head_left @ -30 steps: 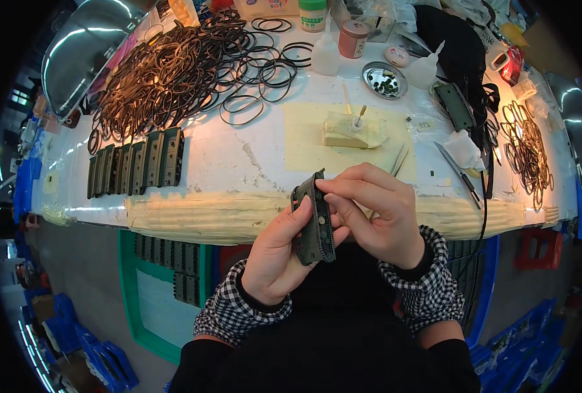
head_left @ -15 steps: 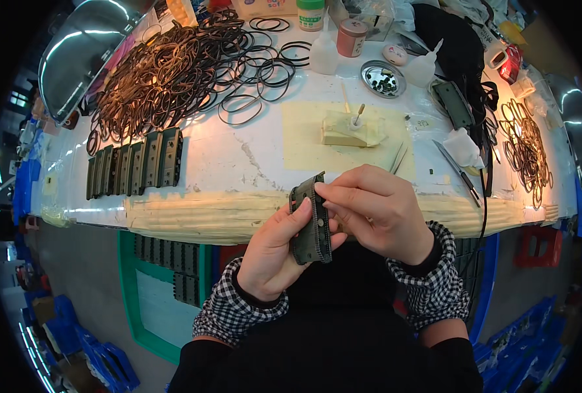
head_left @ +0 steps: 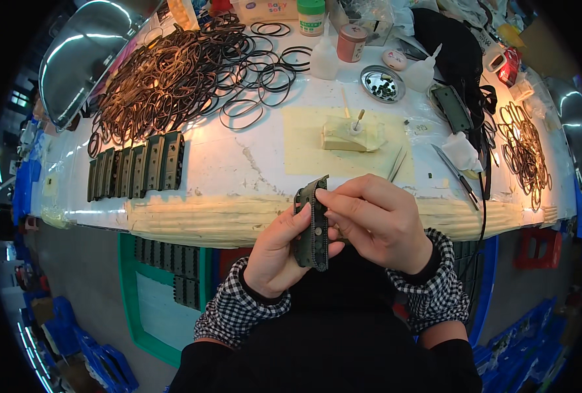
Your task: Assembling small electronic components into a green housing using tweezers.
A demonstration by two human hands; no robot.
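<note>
My left hand (head_left: 272, 254) grips a dark green model tank chassis (head_left: 309, 250), thumb on its near face and fingers behind it. The chassis is held upright just in front of the table edge. A dark ribbed band, like a rubber track, runs along its right side over small round wheels. My right hand (head_left: 388, 219) has thumb and forefinger pinched at the upper end of that band, touching the chassis. Its other fingers are curled in, and the fingertips hide part of the wheels. Similar chassis (head_left: 135, 169) stand in a row at the left of the table.
A heap of dark rubber bands (head_left: 166, 85) covers the back left; another pile (head_left: 526, 154) lies right. Behind my hands are a yellow block (head_left: 343, 140) with a small pot, tweezers (head_left: 397, 164), a knife-like tool (head_left: 456, 175) and a round dish (head_left: 401, 92). A green crate (head_left: 128, 288) stands below.
The chassis and both hands have shifted slightly downward, and the chassis has turned a little, showing more of its wheeled side. The grip of both hands stays the same.
</note>
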